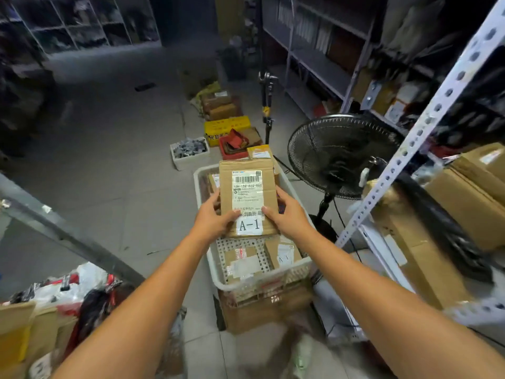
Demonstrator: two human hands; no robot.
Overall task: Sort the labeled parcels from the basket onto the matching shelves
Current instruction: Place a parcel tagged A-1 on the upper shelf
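Observation:
I hold a brown cardboard parcel above the white perforated basket. It bears a barcode shipping label and a white tag reading A-1 near its lower edge. My left hand grips its lower left side, thumb on top. My right hand grips the lower right side the same way. Inside the basket lie more parcels, one also tagged A-1 and another with a white label.
A white slotted-steel shelf rack with brown boxes rises at the right. A black standing fan stands beside the basket. Crates and boxes line the floor beyond. Bags and cartons pile at the lower left.

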